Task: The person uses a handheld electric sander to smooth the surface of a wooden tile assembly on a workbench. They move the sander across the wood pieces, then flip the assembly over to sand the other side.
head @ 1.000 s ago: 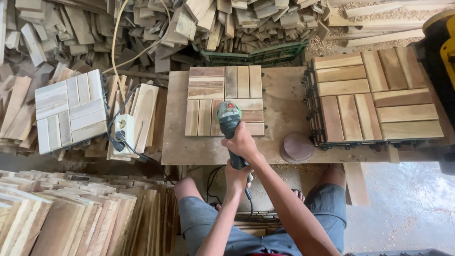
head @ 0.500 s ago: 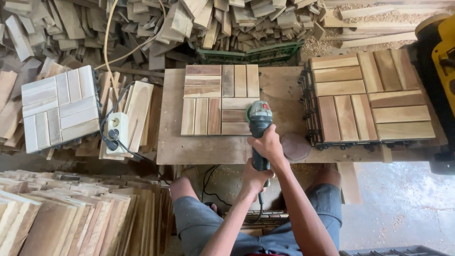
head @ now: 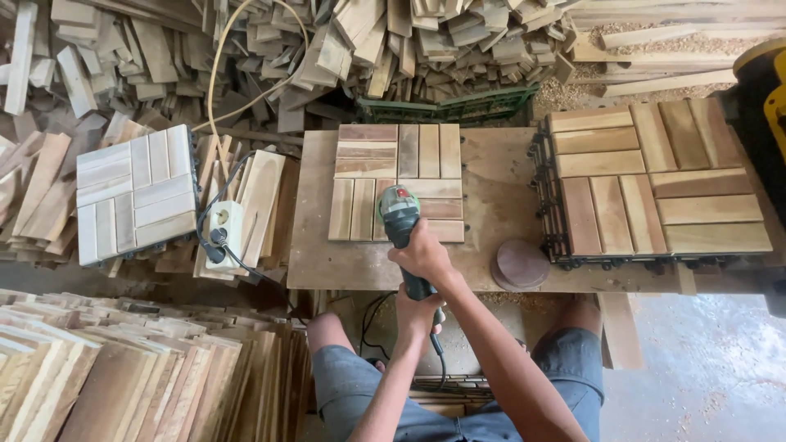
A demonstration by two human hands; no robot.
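Green angle grinder rests with its head on the wooden slat tile, at the lower middle part of this tile. The tile lies flat on a plywood workbench, near its centre. The right hand wraps the body of the grinder just behind the head, with fingers curled and pressed together around it. The left hand grips the rear handle lower down, also with fingers closed around it; the black cable hangs from there between the knees.

On the same workbench, to the right of the tile, a stack of darker slat tiles stands on black plastic grids, and a round brown sanding disc lies just beside its lower left corner. To the left, well apart from the bench, a pale slat tile lies on loose boards, and a white socket block with a plug in it sits beside it. Piles of wood offcuts fill the far side, and stacked planks lie at the lower left.
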